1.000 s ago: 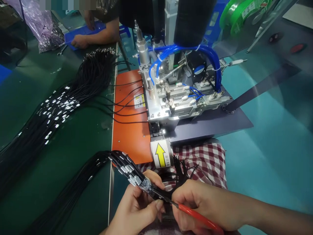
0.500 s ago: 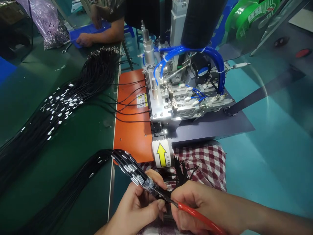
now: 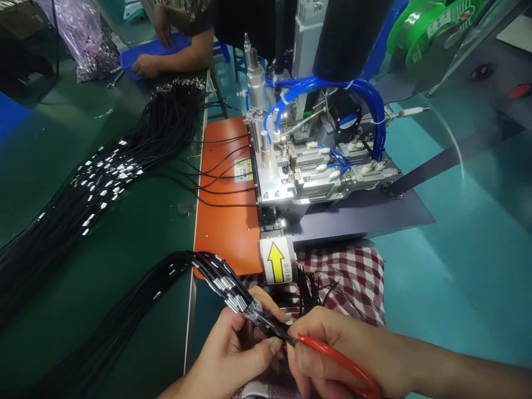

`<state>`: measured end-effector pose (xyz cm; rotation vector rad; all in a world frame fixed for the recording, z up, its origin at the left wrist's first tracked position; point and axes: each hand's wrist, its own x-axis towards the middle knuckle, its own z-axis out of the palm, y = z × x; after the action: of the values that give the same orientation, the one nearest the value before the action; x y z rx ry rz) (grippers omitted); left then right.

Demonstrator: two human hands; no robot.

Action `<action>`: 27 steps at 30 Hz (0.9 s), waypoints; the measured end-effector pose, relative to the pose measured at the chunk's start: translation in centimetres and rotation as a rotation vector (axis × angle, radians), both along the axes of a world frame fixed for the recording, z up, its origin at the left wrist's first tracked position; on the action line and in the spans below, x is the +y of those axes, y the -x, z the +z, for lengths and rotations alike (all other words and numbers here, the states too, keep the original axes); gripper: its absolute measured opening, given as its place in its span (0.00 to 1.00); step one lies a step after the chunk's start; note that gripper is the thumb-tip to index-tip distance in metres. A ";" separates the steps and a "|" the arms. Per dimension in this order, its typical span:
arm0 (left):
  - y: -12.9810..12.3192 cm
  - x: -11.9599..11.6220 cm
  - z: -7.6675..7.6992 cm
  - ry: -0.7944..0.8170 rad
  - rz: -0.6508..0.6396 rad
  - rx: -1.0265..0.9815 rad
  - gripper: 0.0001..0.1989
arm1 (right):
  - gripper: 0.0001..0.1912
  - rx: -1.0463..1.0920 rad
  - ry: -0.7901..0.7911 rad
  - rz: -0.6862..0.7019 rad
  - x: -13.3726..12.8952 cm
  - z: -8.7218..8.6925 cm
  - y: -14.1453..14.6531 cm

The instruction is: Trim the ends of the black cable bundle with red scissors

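Note:
A bundle of black cables with silver-white sleeves curves off the table edge down to my lap. My left hand grips it near its lower end, thumb in front and fingers behind. Just above the thumb, a shiny clear wrap surrounds the bundle. My right hand is closed around red-handled scissors, whose dark blades point up and left along the wrapped part. What lies between the blades cannot be made out. Loose black cable ends hang beyond my hands.
A larger pile of black cables lies on the green table. Several cables run across an orange plate into a metal machine with blue tubes. Across the table, another person's hand rests at a blue tray.
The scissors' red handle has turned and spread, so a loop now shows in my right hand. My left hand keeps its hold on the cables. The view has shifted slightly.

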<state>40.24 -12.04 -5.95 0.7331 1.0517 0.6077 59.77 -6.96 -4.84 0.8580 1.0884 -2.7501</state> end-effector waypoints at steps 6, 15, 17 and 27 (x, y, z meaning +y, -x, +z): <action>-0.2 0.0 0.1 0.018 0.005 -0.024 0.11 | 0.23 -0.040 0.024 0.035 0.0 0.0 0.4; -0.1 0.1 -0.1 -0.053 -0.004 -0.053 0.09 | 0.31 0.098 0.099 -0.007 -0.1 -0.4 0.5; 0.0 0.0 -0.1 -0.069 -0.017 -0.040 0.08 | 0.31 0.124 0.138 0.007 -0.2 -0.8 0.6; 0.2 -0.1 -0.1 -0.067 0.039 -0.093 0.10 | 0.26 0.158 0.136 0.028 0.4 -1.6 -1.5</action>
<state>40.06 -12.09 -6.04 0.7373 0.9656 0.7067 61.26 -6.58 -6.43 0.6129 0.9132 -2.8693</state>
